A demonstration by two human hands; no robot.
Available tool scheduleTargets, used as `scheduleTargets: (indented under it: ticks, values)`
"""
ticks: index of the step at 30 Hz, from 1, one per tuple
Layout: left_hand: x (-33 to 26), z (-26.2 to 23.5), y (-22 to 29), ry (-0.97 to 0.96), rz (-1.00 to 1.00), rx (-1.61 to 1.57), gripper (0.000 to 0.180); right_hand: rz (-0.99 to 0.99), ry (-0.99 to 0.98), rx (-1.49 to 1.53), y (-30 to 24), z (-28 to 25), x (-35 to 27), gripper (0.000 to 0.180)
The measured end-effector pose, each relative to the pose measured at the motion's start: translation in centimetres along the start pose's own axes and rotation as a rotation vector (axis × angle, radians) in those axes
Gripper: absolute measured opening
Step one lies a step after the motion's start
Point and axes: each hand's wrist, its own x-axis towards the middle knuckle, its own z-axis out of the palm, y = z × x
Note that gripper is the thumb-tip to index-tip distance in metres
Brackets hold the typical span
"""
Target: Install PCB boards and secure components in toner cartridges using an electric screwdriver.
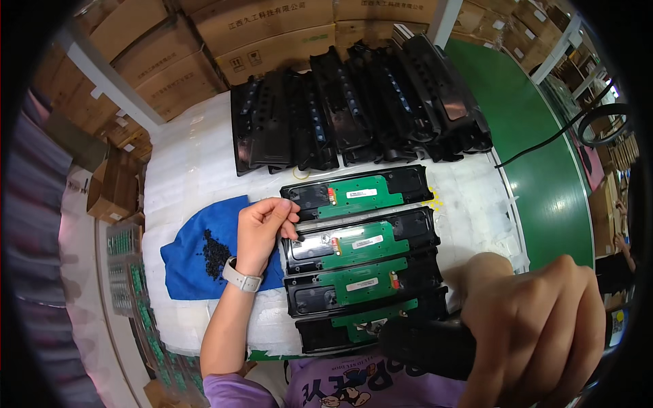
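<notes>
My left hand (265, 221), a pale watch on its wrist, is over the left end of the second black housing (416, 230) from the back. Its thumb and fingertips are pinched together; what they hold, if anything, is too small to name. Large and close in front, my right hand (537, 333) grips a black electric screwdriver (428, 345), its metal end over the nearest housing (316, 334). Several such housings lie in a row, each with a green circuit board (371, 280) in it. Left of them, small black pieces, apparently screws (216, 255), are heaped on a blue cloth (187, 272).
Behind the row, many black plastic casings (347, 112) stand packed together on the white-covered table (183, 163). Cardboard boxes (272, 41) are stacked beyond. Trays of green boards (139, 292) lie at the left edge. A black cable (544, 141) crosses a green surface (544, 197) on the right.
</notes>
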Motion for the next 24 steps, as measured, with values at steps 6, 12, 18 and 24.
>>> scheduleTargets:
  ticks: [6, 12, 18, 24]
  values:
    - [-0.3, 0.8, 0.8, 0.006, 0.062, -0.022, 0.017, 0.05, -0.425, 0.179, -0.1, -2.4, 1.3, 0.01]
    - [-2.3, 3.2, 2.5, -0.075, 0.126, -0.236, 0.017, -0.07, 0.41, -0.315, 0.8, -3.4, -3.1, 0.03]
    - [-3.6, 3.6, 3.3, -0.248, 0.008, -0.229, 0.014, -0.079, 0.562, -0.276, 3.3, -5.8, -4.6, 0.045]
    - [-3.5, 3.1, 2.7, -0.284, 0.032, -0.2, 0.012, -0.03, 0.56, -0.272, 4.4, -5.6, -4.6, 0.045]
